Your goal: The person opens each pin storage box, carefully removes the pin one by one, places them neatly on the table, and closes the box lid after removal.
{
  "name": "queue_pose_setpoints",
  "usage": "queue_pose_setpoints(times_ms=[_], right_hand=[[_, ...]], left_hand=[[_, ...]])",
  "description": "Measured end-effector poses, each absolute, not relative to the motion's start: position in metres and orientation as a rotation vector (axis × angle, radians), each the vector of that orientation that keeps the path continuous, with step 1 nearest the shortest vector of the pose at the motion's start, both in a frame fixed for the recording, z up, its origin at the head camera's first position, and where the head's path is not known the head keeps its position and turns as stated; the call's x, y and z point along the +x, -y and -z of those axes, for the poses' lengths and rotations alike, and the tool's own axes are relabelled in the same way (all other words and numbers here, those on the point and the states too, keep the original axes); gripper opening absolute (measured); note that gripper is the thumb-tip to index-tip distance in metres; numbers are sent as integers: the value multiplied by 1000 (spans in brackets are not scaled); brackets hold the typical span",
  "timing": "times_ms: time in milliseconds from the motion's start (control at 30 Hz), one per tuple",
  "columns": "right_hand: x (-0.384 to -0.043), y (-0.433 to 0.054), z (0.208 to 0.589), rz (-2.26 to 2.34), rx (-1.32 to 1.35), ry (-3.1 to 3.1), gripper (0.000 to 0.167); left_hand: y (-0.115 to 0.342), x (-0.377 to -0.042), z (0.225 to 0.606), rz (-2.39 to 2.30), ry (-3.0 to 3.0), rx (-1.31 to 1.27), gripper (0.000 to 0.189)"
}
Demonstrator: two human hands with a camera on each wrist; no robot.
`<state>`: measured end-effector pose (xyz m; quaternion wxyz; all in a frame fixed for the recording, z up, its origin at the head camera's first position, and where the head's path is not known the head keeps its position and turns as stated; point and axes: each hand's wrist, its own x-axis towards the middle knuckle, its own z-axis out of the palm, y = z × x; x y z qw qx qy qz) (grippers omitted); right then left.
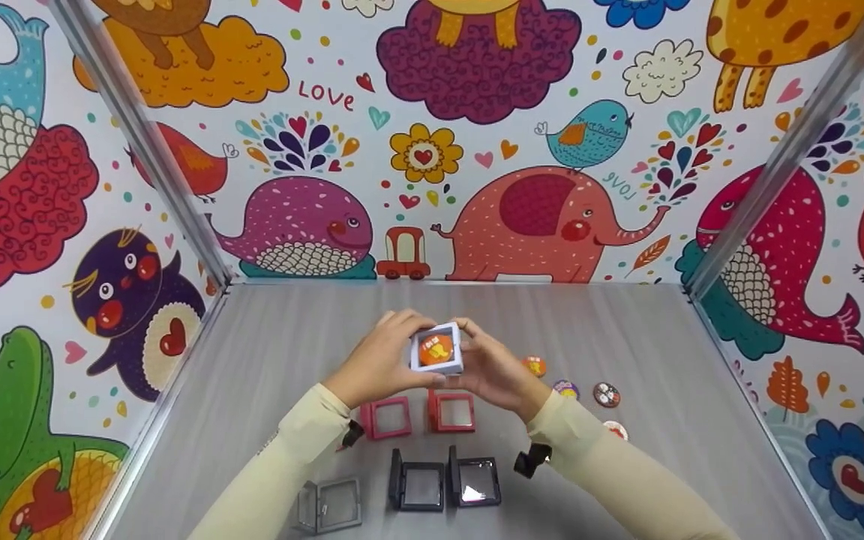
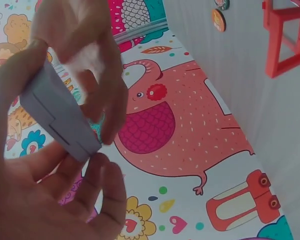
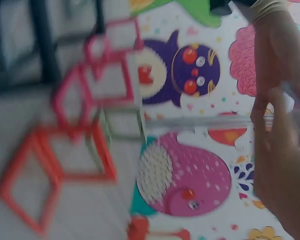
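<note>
A small white box frame point(image 1: 457, 361) with an orange round badge point(image 1: 436, 349) inside is held up over the table between both hands. My left hand point(image 1: 381, 354) grips its left side, thumb along the lower edge and fingers at the top. At the opposite side, my right hand point(image 1: 498, 375) holds the frame with curled fingers near its upper right corner. In the left wrist view the frame point(image 2: 60, 117) appears edge-on, showing a notched seam along its side. Fingers largely cover the frame in the right wrist view.
Nearer the body, a pink frame point(image 1: 367, 420), a red frame point(image 1: 433, 412), two black frames point(image 1: 396, 480) and a grey frame point(image 1: 359, 502) stand opened out. Several round badges, one orange point(image 1: 534, 366), lie beside the right forearm. Patterned walls point(image 1: 417, 202) enclose the grey table point(image 1: 274, 322).
</note>
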<state>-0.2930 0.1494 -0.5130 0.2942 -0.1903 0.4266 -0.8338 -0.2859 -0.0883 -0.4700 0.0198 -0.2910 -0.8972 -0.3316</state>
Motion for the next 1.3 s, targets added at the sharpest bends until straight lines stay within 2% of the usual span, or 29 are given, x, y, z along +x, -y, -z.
queue_pose_setpoints(times_ms=[367,767,1300], right_hand=[[-285,-146,526,2319,-430,-784,44],[-282,-149,530,2295,-611,-810,33],[-282,-152,535,2299,-688,-645,38]], left_hand=[[89,-280,467,1105,2763,-961,74],[78,-271,461,1054,2748,-1018,71],[71,-268,463,1125,2731,-1023,75]])
